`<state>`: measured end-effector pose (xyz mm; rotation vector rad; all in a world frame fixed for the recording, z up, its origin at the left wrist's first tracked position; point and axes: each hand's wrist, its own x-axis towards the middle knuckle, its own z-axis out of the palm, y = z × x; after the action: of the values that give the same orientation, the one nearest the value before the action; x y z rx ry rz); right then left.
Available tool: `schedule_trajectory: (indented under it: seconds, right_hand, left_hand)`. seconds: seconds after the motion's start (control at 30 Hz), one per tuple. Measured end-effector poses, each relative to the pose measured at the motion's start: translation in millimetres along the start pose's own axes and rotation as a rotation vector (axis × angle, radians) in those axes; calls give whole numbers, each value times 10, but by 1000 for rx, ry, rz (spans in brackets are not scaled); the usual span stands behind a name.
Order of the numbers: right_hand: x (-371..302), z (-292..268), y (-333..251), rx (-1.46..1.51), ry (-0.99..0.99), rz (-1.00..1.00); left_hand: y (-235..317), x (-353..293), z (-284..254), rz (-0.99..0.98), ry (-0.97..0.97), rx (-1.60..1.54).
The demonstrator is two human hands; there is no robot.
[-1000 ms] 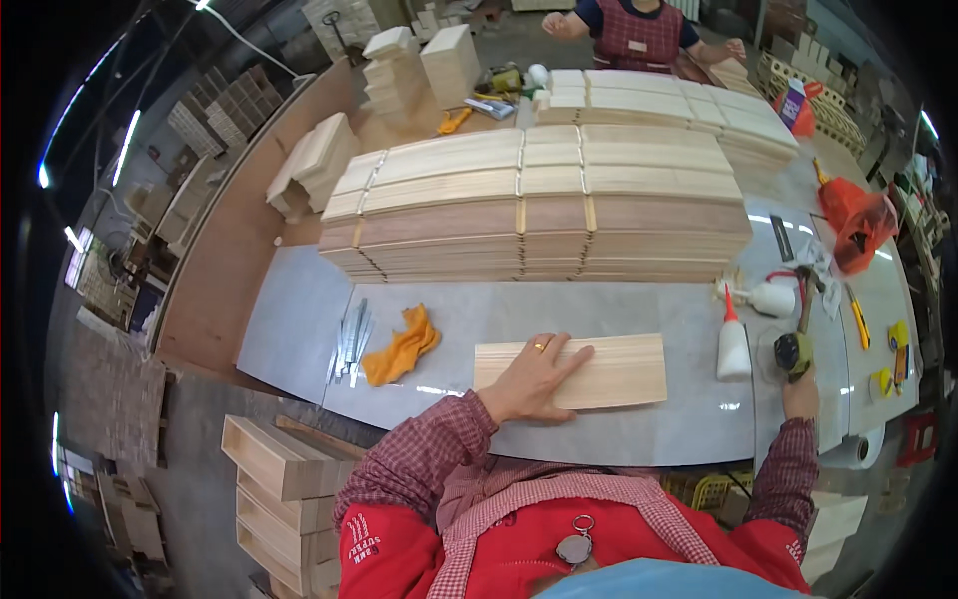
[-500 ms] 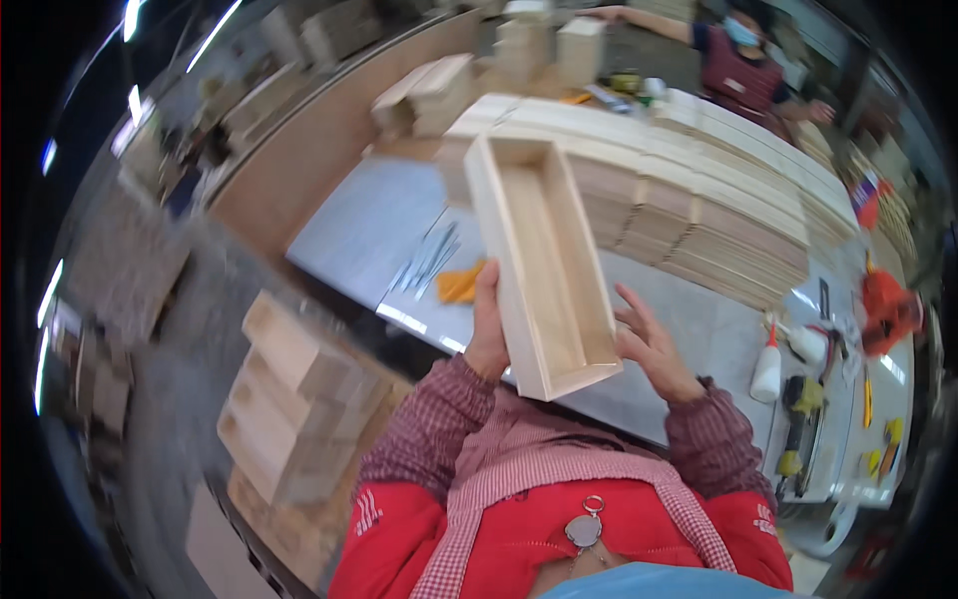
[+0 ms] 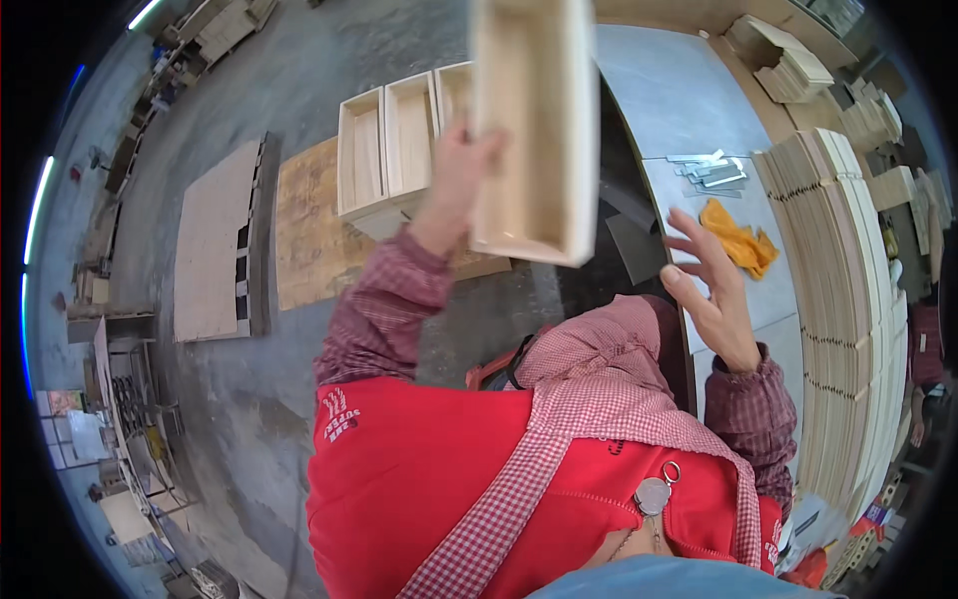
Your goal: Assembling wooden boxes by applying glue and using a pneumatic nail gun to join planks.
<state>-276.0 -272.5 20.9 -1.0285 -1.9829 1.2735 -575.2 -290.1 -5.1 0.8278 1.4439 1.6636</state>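
My left hand (image 3: pixel 461 175) grips the near-left side of a long open wooden box (image 3: pixel 534 130), its thumb over the rim and its other fingers hidden or blurred. The box is held up in the air, its hollow inside facing me, and its far end runs out of the picture. To its left, several similar wooden boxes (image 3: pixel 384 150) stand side by side on a plywood board (image 3: pixel 307 225). Apart from the box, my right hand (image 3: pixel 714 295) hovers at the table's edge with fingers spread and nothing in them. An orange cloth (image 3: pixel 738 238) lies close beyond it.
On the grey worktable (image 3: pixel 671 95) lie several thin metal strips (image 3: pixel 714 172). Long stacks of wooden boards (image 3: pixel 838 329) line its right side. A second flat board (image 3: pixel 215 245) rests on the floor at left. Part of another person (image 3: pixel 926 344) shows at the far right.
My view has turned left toward the boxes on the plywood board. The box has moved off the table to the left in my left hand, and my right hand is now clear of it.
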Motion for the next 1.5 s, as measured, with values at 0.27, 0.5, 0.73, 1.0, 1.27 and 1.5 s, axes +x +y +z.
schedule_trajectory:
  seconds: [0.27, 0.5, 0.73, 1.0, 1.27, 1.5]
  right_hand:
    - [-539, -514, 723, 55, 144, 403]
    - [-1048, -690, 943, 115, 300, 602]
    - [-1390, -666, 1061, 151, 322, 712]
    - [-1650, -670, 1106, 169, 364, 734]
    - [-2049, -755, 1172, 257, 542, 721]
    - [-2895, -1282, 998, 257, 871, 661]
  left_hand:
    - [-429, 1106, -1083, -120, 320, 146]
    - [-879, 1689, -971, -206, 283, 466]
    - [-978, 1711, -967, -185, 244, 523]
    - [-993, 1786, -1079, -191, 294, 536]
    - [-1110, 2219, -1117, -14, 233, 752]
    - [-289, 1928, 12, 408, 71, 905]
